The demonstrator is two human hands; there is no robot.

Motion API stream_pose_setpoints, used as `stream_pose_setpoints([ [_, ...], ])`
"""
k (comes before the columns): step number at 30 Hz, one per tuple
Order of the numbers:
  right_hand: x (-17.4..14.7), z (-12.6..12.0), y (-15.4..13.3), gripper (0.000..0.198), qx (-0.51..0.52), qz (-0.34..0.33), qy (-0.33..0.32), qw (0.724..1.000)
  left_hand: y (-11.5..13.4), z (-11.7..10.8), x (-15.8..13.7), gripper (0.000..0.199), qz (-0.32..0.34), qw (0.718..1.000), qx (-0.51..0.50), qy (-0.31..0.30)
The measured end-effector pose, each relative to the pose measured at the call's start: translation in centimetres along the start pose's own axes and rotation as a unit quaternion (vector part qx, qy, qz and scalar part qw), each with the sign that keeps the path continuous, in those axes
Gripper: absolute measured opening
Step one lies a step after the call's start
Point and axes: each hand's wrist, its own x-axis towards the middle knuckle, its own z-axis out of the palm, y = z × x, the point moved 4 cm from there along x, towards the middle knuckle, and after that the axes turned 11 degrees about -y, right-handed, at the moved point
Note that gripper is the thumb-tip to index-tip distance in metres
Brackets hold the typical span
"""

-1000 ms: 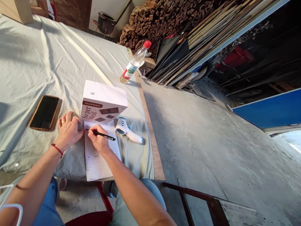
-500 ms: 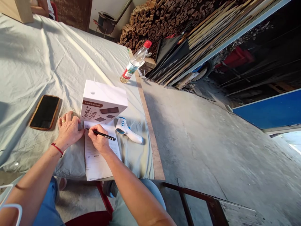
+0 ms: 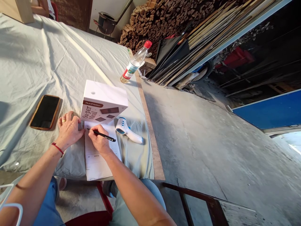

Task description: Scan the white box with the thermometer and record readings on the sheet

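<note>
Here, the right hand gripped a black pen over printed papers at the near edge of a wrinkled pale tablecloth, where the left hand (unclenched, holding nothing) rested. Firewood stood stacked at the far side; concrete floor spread right.

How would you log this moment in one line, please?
right hand: holds slim black pen over white printed paper | left hand: rests on pale creased cloth | nearby: white rectangular NutriMotion box

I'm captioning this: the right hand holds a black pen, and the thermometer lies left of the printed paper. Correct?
Not quite: the head view shows the thermometer lying right of the printed paper. The right hand does hold a black pen.
</note>
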Motion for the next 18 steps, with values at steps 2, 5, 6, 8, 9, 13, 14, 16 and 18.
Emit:
stream_pose_setpoints([
  [2,-0.05,-0.15,-0.04,0.016,0.006,0.007,0.014,1.000,0.05,-0.05,-0.04,0.034,-0.002,1.000,0.001,-0.003],
  [5,-0.07,-0.25,-0.02,0.017,0.010,0.020,0.024,0.999,0.09,-0.11,-0.12,0.034,-0.005,1.000,0.000,-0.007],
  [6,-0.05,-0.23,-0.01,0.017,0.012,0.022,0.024,0.999,0.11,-0.14,-0.15,0.034,-0.005,1.000,0.000,-0.007],
  [8,-0.02,-0.18,0.03,0.018,0.014,0.023,0.022,0.999,0.15,-0.20,-0.19,0.033,-0.001,1.000,-0.003,-0.003],
  [9,0.00,-0.14,0.06,0.018,0.013,0.023,0.020,0.999,0.16,-0.22,-0.21,0.032,0.001,1.000,-0.005,0.000],
  [13,0.04,-0.03,0.18,0.017,0.002,0.030,0.003,1.000,0.07,-0.18,-0.16,0.031,0.005,1.000,-0.015,0.006],
  [14,0.04,-0.03,0.18,0.017,0.003,0.030,0.000,1.000,0.03,-0.14,-0.14,0.031,0.006,1.000,-0.018,0.007],
  [16,0.05,-0.04,0.17,0.017,0.006,0.029,-0.004,1.000,-0.05,-0.05,-0.09,0.031,0.012,1.000,-0.023,0.010],
  [18,0.06,-0.07,0.19,0.016,0.005,0.032,-0.005,0.999,-0.13,0.02,-0.04,0.029,0.017,0.999,-0.027,0.015],
])
